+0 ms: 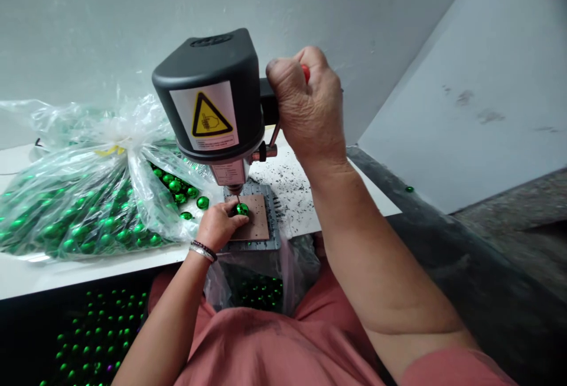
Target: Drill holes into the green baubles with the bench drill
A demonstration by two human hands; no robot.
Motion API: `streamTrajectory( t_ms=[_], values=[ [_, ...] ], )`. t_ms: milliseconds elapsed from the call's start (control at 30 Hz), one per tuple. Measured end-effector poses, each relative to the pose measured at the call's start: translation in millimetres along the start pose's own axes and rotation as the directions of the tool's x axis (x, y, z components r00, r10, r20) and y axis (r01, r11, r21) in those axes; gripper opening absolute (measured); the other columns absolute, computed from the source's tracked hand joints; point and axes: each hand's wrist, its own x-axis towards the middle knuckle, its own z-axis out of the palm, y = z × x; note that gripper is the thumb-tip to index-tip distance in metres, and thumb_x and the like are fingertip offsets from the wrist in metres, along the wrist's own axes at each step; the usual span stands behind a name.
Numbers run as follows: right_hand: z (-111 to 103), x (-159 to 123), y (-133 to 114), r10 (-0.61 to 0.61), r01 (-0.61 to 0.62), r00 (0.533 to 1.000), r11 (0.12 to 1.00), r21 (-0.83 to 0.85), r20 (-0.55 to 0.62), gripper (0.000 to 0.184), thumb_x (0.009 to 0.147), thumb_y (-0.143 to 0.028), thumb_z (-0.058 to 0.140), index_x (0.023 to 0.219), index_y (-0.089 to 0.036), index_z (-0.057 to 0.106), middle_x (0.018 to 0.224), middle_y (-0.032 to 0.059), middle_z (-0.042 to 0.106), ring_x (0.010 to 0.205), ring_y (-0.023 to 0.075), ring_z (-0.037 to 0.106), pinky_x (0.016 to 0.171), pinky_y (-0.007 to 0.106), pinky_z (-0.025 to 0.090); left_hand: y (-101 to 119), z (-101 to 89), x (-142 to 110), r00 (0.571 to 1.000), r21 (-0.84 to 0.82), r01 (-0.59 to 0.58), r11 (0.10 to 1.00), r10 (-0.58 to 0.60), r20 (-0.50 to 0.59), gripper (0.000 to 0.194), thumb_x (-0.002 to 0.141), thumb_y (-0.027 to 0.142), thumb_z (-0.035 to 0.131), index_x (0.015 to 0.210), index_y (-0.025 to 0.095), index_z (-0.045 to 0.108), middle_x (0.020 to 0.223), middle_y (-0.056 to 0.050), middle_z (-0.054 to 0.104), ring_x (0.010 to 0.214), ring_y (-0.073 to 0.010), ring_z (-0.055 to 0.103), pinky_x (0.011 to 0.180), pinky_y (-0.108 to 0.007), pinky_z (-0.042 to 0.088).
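Observation:
With thumb and fingers, my left hand point(220, 222) grips a shiny green ball point(241, 209) on a brown board point(257, 221). The board lies on the grey base point(273, 229) of a small drill press point(212, 91). The thin drill bit point(238, 199) comes down at the top of the ball; whether it has gone in I cannot tell. Up on the right, my right hand point(310, 97) is wrapped round the press's red-ended handle point(305, 73). My fingers hide most of that handle.
A clear plastic bag point(88, 209) full of green balls lies left of the press, with loose balls point(202, 202) beside it. Dark shavings point(287, 182) litter the white table point(305, 212). An open plastic bag point(295, 268) with balls hangs at my lap. More balls point(101, 333) lie below left.

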Motion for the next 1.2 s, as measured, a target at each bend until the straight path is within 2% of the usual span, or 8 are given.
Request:
streamTrajectory(
  t_ms=[133, 233, 467, 633, 833, 1000, 1200],
  values=[
    [-8, -17, -6, -0.098, 0.097, 0.994, 0.995, -0.021, -0.041, 0.029, 0.083, -0.037, 0.045, 0.065, -0.020, 0.030, 0.059, -0.0043, 0.030, 0.055, 0.0062, 0.030, 0.055, 0.021, 0.033, 0, 1.5, -1, 1.000, 0.052, -0.006, 0.999, 0.006, -0.008, 0.046, 0.071, 0.044, 0.060, 0.110, 0.019, 0.064, 0.094, -0.009, 0.069, 0.084, -0.0228, 0.062, 0.072, -0.029, 0.042],
    [-16, -41, -8, -0.160, 0.154, 0.985, 0.984, -0.084, -0.071, 0.022, 0.082, -0.031, 0.045, 0.067, -0.021, 0.034, 0.058, -0.0052, 0.030, 0.051, 0.0054, 0.030, 0.055, 0.022, 0.036, 0, 1.8, -1, 1.000, 0.049, -0.001, 0.999, 0.002, -0.023, 0.046, 0.070, 0.042, 0.062, 0.110, 0.021, 0.064, 0.095, -0.009, 0.069, 0.084, -0.0222, 0.062, 0.070, -0.028, 0.041],
    [-23, -92, 7, -0.335, 0.313, 0.938, 0.929, -0.197, -0.086, 0.009, 0.076, -0.021, 0.049, 0.072, -0.022, 0.041, 0.055, -0.0055, 0.041, 0.048, 0.0070, 0.040, 0.048, 0.024, 0.036, -3, 3.7, 0, 0.998, 0.054, -0.046, 0.998, 0.047, -0.029, 0.043, 0.072, 0.041, 0.060, 0.111, 0.023, 0.064, 0.094, -0.007, 0.070, 0.082, -0.0212, 0.061, 0.066, -0.026, 0.041],
    [-21, -105, 16, -0.337, 0.310, 0.936, 0.926, -0.217, -0.104, 0.006, 0.076, -0.020, 0.049, 0.077, -0.022, 0.043, 0.059, -0.0045, 0.046, 0.049, 0.0077, 0.042, 0.045, 0.024, 0.035, -1, 3.6, -3, 0.998, 0.058, -0.044, 0.997, 0.047, -0.050, 0.046, 0.072, 0.040, 0.060, 0.115, 0.023, 0.061, 0.104, -0.008, 0.068, 0.089, -0.0226, 0.061, 0.071, -0.027, 0.041],
    [-14, -116, 20, -0.302, 0.259, 0.939, 0.935, -0.241, -0.163, 0.004, 0.076, -0.021, 0.048, 0.079, -0.023, 0.045, 0.064, -0.0026, 0.051, 0.054, 0.0095, 0.047, 0.050, 0.025, 0.039, 4, 1.6, -6, 0.999, 0.075, -0.028, 0.997, 0.031, -0.044, 0.041, 0.073, 0.039, 0.059, 0.111, 0.024, 0.063, 0.097, -0.007, 0.069, 0.085, -0.0214, 0.061, 0.068, -0.026, 0.041],
    [-9, -123, 26, -0.268, 0.233, 0.943, 0.955, -0.184, -0.195, 0.008, 0.076, -0.018, 0.048, 0.082, -0.023, 0.045, 0.066, -0.0021, 0.051, 0.058, 0.0103, 0.050, 0.053, 0.026, 0.042, 1, 4.1, -6, 0.998, 0.102, -0.040, 0.994, 0.046, -0.051, 0.037, 0.073, 0.041, 0.058, 0.104, 0.023, 0.066, 0.092, -0.007, 0.069, 0.081, -0.0213, 0.062, 0.066, -0.026, 0.040],
    [-7, -134, 35, -0.270, 0.257, 0.948, 0.962, -0.095, -0.171, 0.015, 0.076, -0.015, 0.048, 0.087, -0.023, 0.045, 0.070, -0.0024, 0.051, 0.061, 0.0095, 0.051, 0.058, 0.025, 0.045, -1, 5.0, -6, 0.997, 0.111, -0.033, 0.993, 0.040, -0.061, 0.040, 0.073, 0.042, 0.058, 0.107, 0.022, 0.064, 0.094, -0.007, 0.068, 0.082, -0.0211, 0.061, 0.066, -0.026, 0.039]
  ],
)
